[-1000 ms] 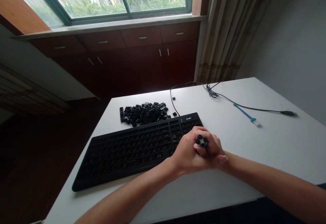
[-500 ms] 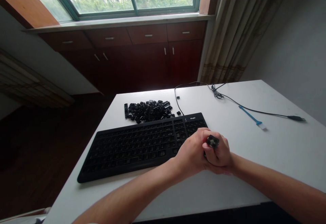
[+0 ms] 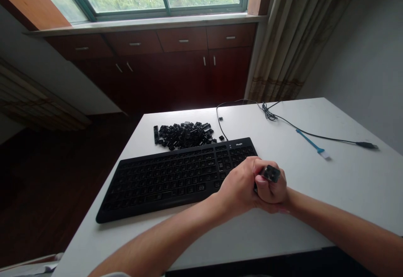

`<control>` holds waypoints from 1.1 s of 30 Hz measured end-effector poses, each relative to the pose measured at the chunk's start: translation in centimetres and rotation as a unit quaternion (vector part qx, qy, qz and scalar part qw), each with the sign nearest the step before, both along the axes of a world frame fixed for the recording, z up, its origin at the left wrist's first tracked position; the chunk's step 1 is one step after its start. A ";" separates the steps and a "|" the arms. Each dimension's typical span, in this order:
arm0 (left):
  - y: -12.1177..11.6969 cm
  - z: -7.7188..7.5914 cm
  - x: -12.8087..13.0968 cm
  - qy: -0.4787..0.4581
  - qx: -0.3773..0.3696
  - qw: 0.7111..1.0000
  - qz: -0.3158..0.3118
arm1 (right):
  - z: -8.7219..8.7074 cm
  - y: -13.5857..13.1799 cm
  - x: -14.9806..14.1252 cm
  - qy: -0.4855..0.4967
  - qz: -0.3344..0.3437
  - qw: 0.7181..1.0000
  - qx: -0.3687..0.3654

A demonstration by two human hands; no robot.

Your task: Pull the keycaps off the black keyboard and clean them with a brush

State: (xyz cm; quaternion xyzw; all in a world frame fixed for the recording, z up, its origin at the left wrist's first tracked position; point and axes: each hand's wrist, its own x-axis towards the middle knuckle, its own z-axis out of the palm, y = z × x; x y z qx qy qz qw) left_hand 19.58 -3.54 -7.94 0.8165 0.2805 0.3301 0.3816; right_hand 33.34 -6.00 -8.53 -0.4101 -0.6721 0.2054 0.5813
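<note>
Both my hands are pressed together over the right end of a black keyboard (image 3: 170,178) on a white table (image 3: 330,184). My left hand (image 3: 237,186) is closed, its fingers curled against my right hand (image 3: 275,193), which is closed too. A small black keycap (image 3: 270,173) sits underside up on top of the joined fingers, pinched between the fingertips of both hands. A pile of several loose black keycaps (image 3: 182,134) lies just behind the keyboard, with two stray keycaps (image 3: 221,137) to the pile's right.
The keyboard's black cable (image 3: 283,119) runs across the back of the table to a USB plug (image 3: 367,145) at the right. A blue keycap puller (image 3: 310,143) lies beside it. Dark wooden cabinets (image 3: 176,67), a window and a curtain (image 3: 283,37) stand beyond.
The keycap and my fingertips have shifted slightly to the right and the keycap has tilted. The camera has turned a little, so the table sits differently in view.
</note>
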 end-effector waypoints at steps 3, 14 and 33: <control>0.0 0.0 0.0 -0.011 0.001 1.000 0.001 | 0.0 0.0 0.0 -0.011 0.002 1.000 0.019; 0.3 1.2 -0.2 0.013 -0.061 0.998 -0.030 | 0.1 0.1 0.2 -0.049 0.008 0.996 0.080; 0.9 1.1 -0.1 0.106 -0.064 0.991 -0.043 | 0.1 0.4 -0.1 -0.023 0.035 0.996 0.077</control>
